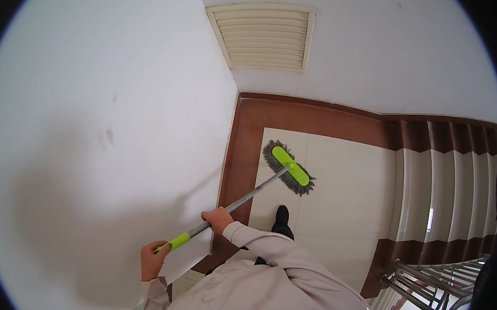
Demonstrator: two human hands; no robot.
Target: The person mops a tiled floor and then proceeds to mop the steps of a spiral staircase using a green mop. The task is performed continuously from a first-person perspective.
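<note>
A dust mop with a lime-green head plate (291,165) and a grey shaggy fringe lies flat on the pale floor tiles, slanted across a tile joint. Its grey metal pole runs down to the left and ends in a lime-green grip (178,241). My left hand (155,258) is closed round the upper end of that grip, close to the white wall. Further down, my right hand (218,220) grasps the metal pole just past the green part. Both forearms are in light beige sleeves.
A staircase (440,190) with pale treads and red-brown edges adjoins the landing at the right, with a metal handrail (438,280) below it. White walls (149,83) bound the left and far sides. A louvred vent (265,37) is set in the far wall. A black shoe (282,215) stands near the mop.
</note>
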